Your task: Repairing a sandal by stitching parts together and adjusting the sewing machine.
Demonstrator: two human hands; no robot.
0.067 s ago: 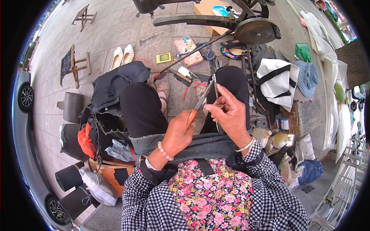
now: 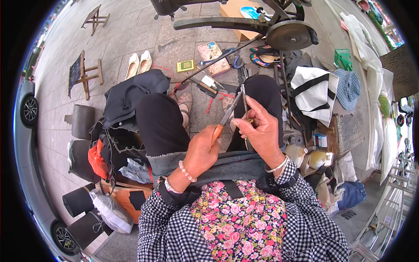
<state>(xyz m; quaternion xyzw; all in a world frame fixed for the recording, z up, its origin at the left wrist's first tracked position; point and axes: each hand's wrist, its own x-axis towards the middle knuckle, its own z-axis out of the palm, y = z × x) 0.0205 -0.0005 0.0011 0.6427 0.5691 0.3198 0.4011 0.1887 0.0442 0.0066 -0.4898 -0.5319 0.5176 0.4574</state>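
My left hand (image 2: 201,150) is closed around the orange handle of a knife (image 2: 227,116). Its metal blade points up and away to the right. My right hand (image 2: 264,133) pinches a thin, dark, narrow strip (image 2: 245,101) between thumb and fingers, with brass-coloured bits showing near the fingertips. Blade and strip come together at their far ends above my right knee; whether they touch is too small to tell. A grey-blue cloth (image 2: 231,162) lies across my lap under both wrists.
A black machine (image 2: 218,22) with a wheel stands ahead. Loose tools, a yellow box (image 2: 185,66) and cream shoes (image 2: 139,65) lie on the paving. To my left are a dark bag (image 2: 135,94) and an orange plastic bag (image 2: 98,159); to my right, a white bag (image 2: 316,87) and bottles (image 2: 317,159).
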